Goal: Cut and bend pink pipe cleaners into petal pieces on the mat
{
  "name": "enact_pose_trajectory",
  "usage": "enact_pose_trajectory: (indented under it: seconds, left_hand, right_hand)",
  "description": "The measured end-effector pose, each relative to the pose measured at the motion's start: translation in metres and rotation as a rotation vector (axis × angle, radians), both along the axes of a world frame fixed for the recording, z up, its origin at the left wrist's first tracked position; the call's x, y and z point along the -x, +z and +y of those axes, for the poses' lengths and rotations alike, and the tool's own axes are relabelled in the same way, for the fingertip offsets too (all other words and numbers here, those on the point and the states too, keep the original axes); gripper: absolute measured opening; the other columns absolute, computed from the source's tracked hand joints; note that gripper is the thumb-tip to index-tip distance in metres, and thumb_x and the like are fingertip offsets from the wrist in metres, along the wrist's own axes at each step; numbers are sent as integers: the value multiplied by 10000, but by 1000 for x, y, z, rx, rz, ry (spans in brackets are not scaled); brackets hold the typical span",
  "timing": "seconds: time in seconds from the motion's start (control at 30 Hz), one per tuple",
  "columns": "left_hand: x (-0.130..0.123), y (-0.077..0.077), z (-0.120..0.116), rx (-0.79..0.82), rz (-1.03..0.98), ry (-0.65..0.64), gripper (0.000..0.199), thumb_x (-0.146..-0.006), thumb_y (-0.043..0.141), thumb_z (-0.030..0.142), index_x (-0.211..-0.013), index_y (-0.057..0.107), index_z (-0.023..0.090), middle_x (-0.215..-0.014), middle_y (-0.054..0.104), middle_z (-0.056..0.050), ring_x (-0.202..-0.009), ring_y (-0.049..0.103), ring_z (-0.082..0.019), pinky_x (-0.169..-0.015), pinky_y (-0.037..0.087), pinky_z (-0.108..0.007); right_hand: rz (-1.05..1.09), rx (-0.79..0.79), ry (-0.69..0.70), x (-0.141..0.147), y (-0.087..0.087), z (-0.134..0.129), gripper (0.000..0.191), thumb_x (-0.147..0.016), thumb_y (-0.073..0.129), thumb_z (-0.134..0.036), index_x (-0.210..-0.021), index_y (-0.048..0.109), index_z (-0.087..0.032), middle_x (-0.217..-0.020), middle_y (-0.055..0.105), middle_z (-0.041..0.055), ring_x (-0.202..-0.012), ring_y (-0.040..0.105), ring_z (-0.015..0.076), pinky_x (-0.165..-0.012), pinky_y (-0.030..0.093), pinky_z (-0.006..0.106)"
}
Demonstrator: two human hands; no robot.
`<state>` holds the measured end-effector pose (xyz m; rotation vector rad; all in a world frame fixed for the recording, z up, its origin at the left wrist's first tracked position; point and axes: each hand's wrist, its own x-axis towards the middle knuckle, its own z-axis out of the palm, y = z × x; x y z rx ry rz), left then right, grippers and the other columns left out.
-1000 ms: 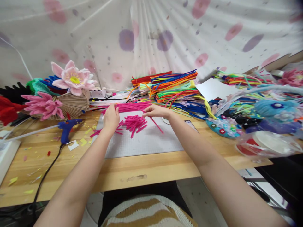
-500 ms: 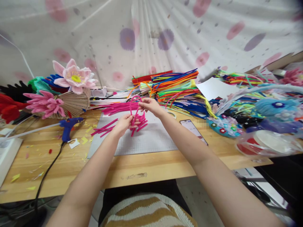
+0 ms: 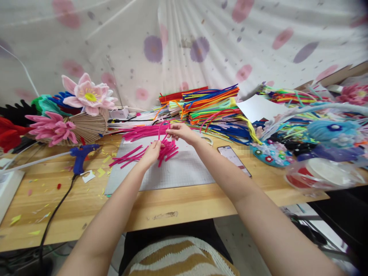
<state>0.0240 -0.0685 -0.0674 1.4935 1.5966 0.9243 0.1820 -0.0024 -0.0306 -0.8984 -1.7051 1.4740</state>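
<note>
A magenta pipe cleaner (image 3: 160,130) is bent into a narrow loop between my two hands. My left hand (image 3: 153,150) pinches its lower part, fingers closed. Just above and to the right, my right hand (image 3: 180,132) grips the loop's other side between thumb and fingertips. Below the hands, cut magenta pipe cleaner pieces (image 3: 169,154) lie in a heap on the grey cutting mat (image 3: 184,172). More short magenta pieces (image 3: 125,160) spread to the left. A bundle of long magenta pipe cleaners (image 3: 138,132) lies behind the hands.
A blue glue gun (image 3: 79,157) with a trailing cord lies at left among paper scraps. Fuzzy flowers (image 3: 89,96) stand behind it. Coloured pipe cleaner bundles (image 3: 211,101) line the back. At right are a phone (image 3: 234,161), a decorated headband (image 3: 273,153) and a plastic-wrapped roll (image 3: 323,172).
The loop has become smaller and lower. My left hand has moved up a little, closer to my right hand, which still holds the pipe cleaner.
</note>
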Motion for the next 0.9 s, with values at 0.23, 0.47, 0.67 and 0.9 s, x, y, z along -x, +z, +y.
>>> enact_pose_trajectory:
  seconds: [0.23, 0.47, 0.67, 0.9]
  left_hand:
    - [5, 5, -14, -59, 789, -88, 355, -891, 226, 326, -973, 519, 143, -948, 630, -156, -884, 599, -261, -736, 412, -365]
    - [8, 2, -17, -76, 897, -95, 330, -885, 242, 260, -946, 549, 157, -935, 645, -130, -891, 606, -235, -728, 413, -325]
    - [24, -2, -16, -59, 968, -45, 334, -877, 244, 252, -963, 552, 156, -911, 645, -145, -878, 610, -259, -703, 419, -339]
    - [41, -4, -13, 34, 942, -42, 376, -889, 209, 350, -990, 524, 171, -924, 645, -138, -861, 610, -258, -701, 419, -338]
  right_hand:
    - [134, 242, -110, -4, -12, 12, 358, -541, 716, -365, -581, 419, -169, -401, 242, -119, -351, 172, 12, -354, 83, 186]
    - [82, 207, -284, -2, -27, 14, 366, -531, 717, -405, -562, 445, -162, -393, 289, -104, -362, 217, 19, -372, 136, 183]
    - [-512, -110, -512, -51, -39, 31, 221, -730, 544, -334, -826, 607, -146, -631, 588, 16, -547, 506, 93, -510, 366, 201]
    - [-1354, -295, -283, -105, -48, 21, 432, -670, 578, -203, -1099, 561, -154, -1058, 608, 148, -957, 570, 261, -746, 445, 305]
